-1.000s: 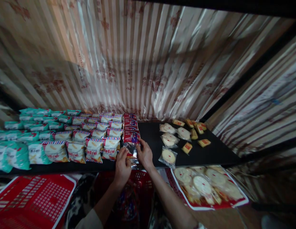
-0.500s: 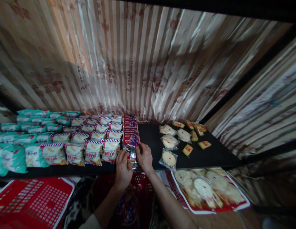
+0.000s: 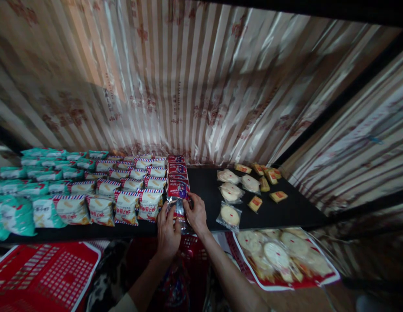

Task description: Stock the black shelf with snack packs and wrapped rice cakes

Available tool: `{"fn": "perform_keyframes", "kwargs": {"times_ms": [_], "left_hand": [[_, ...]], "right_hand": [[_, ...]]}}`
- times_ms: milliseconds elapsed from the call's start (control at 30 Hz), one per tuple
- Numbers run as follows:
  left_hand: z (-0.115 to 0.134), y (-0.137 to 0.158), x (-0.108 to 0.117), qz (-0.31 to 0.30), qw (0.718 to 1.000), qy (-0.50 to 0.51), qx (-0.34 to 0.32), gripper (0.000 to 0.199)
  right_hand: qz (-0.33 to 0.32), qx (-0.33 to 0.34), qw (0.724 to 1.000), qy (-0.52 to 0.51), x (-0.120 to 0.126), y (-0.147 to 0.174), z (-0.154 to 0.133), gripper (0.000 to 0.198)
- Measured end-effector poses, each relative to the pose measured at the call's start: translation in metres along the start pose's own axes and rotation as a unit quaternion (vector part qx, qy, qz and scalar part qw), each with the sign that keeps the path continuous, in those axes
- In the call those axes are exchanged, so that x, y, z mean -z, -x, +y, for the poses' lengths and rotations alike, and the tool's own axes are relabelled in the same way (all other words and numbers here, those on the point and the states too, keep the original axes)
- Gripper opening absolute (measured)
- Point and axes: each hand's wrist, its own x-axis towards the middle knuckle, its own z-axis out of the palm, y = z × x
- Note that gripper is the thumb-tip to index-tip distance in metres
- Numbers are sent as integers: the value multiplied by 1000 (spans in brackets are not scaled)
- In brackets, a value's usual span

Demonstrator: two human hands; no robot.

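A row of red, glossy snack packets (image 3: pixel 177 186) runs from the back of the black shelf (image 3: pixel 204 190) to its front edge. At the front of this row lies a packet with a silvery clear end (image 3: pixel 178 209), held between both hands. My left hand (image 3: pixel 169 236) has its fingers bent against the packet's left side. On the opposite side, my right hand (image 3: pixel 195 214) grips its edge with thumb and fingers. Just left of my left hand stand white-and-red snack bags (image 3: pixel 151 205) in several rows.
Teal snack bags (image 3: pixel 47 212) fill the shelf's left end. Round wrapped flat cakes (image 3: pixel 230 215) and small yellow packs (image 3: pixel 278 196) lie to the right. Below are a red basket (image 3: pixel 48 273), a dark red basket between my arms, and a tray of wrapped cakes (image 3: pixel 276 255). Striped sheeting (image 3: pixel 188 86) hangs behind.
Both hands stay on the front packet with only slight shifts of the fingers. The left fingers have moved a little on the packet's near end. The rest of the shelf looks the same.
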Motion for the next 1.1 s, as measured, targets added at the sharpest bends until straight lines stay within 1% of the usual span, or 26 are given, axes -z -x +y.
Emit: {"fn": "perform_keyframes", "kwargs": {"times_ms": [167, 333, 533, 667, 800, 900, 967, 1000, 1033, 1100], "left_hand": [[-4, 4, -2, 2, 1000, -23, -5, 37], [-6, 5, -5, 7, 1000, -23, -4, 37], [-5, 4, -5, -5, 1000, -19, 12, 37], [-5, 4, -5, -8, 1000, -13, 13, 38], [-7, 4, -5, -7, 1000, 9, 9, 40], [-7, 5, -5, -10, 999, 32, 24, 43], [-7, 6, -3, -15, 998, 44, 46, 44], [-6, 6, -2, -19, 997, 49, 58, 44], [-5, 7, -1, -23, 996, 53, 67, 44], [-4, 9, 3, -19, 996, 51, 74, 44]], "right_hand": [[11, 11, 1000, -3, -2, 1, 0, 32], [19, 11, 1000, 11, -1, 2, -3, 33], [21, -7, 1000, 10, 2, 1, -9, 33], [29, -17, 999, -18, 2, 1, -14, 35], [12, -54, 997, -58, 3, 1, -16, 39], [17, -72, 993, -95, 4, -1, -16, 40], [27, -89, 985, -146, 5, -4, -14, 40], [30, -110, 976, -186, 5, -6, -14, 41], [29, -137, 962, -234, 6, -8, -13, 42], [26, -196, 922, -333, 9, -14, -13, 45]]}}
